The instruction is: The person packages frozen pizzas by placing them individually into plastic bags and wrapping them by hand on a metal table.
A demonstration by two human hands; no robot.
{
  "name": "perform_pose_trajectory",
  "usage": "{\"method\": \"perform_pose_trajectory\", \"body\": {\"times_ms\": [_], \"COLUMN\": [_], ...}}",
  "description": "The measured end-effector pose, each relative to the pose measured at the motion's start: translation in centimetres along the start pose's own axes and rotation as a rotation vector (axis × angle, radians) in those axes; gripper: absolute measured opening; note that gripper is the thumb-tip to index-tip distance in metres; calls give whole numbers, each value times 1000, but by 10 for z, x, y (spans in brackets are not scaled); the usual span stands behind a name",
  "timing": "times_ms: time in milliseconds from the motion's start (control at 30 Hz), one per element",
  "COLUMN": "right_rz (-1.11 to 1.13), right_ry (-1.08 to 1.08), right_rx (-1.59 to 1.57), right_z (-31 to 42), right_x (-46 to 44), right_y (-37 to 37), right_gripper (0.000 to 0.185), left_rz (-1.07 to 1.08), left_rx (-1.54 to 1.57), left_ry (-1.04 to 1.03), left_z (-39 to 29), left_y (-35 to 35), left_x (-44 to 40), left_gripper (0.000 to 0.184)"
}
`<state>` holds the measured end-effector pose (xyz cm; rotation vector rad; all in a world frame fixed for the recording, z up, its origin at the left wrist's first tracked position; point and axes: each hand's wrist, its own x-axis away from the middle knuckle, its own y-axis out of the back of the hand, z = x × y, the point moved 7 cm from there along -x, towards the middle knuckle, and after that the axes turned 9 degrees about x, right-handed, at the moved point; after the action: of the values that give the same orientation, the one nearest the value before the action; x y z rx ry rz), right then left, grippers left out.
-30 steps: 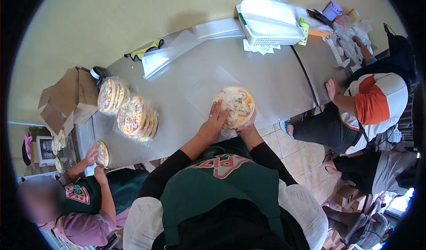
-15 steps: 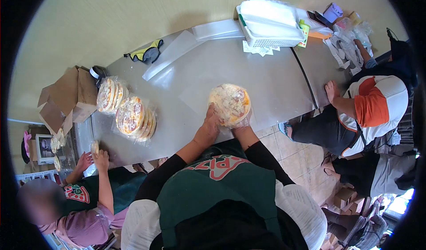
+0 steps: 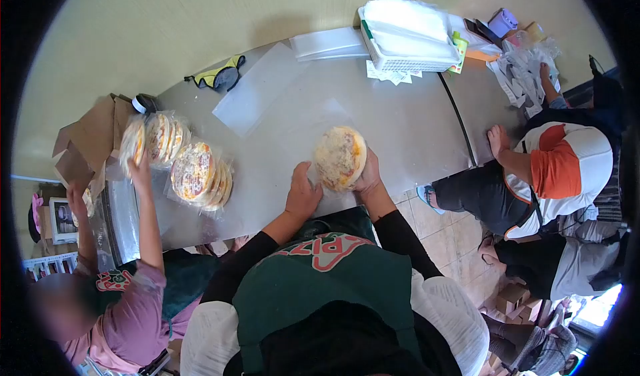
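A round pizza [image 3: 341,157] with grated cheese sits tilted in a clear plastic bag above the metal table. My right hand [image 3: 369,174] grips its right edge, fingers partly hidden behind it. Close by the pizza's lower left edge, my left hand [image 3: 303,193] is open, thumb raised and apart from the fingers; whether its fingertips touch the bag I cannot tell. Two stacks of bagged pizzas, a nearer stack [image 3: 200,176] and a farther stack [image 3: 167,138], stand to the left.
At left, a co-worker's hand [image 3: 141,174] holds a bagged pizza [image 3: 133,143] beside an open cardboard box [image 3: 93,139]. Clear plastic sheets [image 3: 257,86], goggles [image 3: 225,76] and a white basket [image 3: 400,61] line the table's back. Another person [image 3: 560,169] stands at right.
My left thumb has come off the pizza, and that hand has shifted left. The pizza has turned slightly in my right hand. The co-worker has lifted a bagged pizza toward the box.
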<state>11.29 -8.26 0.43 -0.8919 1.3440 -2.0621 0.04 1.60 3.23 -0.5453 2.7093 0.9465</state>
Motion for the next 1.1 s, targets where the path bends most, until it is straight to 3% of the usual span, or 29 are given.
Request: {"method": "perform_pose_trajectory", "body": {"times_ms": [233, 367, 633, 767, 867, 1100], "right_rz": [-74, -56, -33, -20, -16, -82], "right_ry": [281, 227, 219, 202, 213, 135], "right_rx": [-152, -160, -173, -154, -150, -179], "right_z": [-3, 3, 5, 12, 14, 12], "right_x": [-8, -17, -46, -55, -59, -46], "right_y": [-5, -11, 4, 6, 8, 17], "right_gripper": [47, 47, 47, 48, 48, 47], "left_rz": [50, -117, -18, 185, 367, 618], "left_rx": [180, 86, -23, -248, -281, -384], "left_ry": [44, -18, -151, -66, -142, -172], "left_z": [0, -3, 9, 51, 69, 89], "left_y": [-3, 16, 19, 12, 2, -22], "left_x": [-5, -18, -115, -161, -179, -200], "left_gripper": [40, 33, 40, 50, 52, 49]}}
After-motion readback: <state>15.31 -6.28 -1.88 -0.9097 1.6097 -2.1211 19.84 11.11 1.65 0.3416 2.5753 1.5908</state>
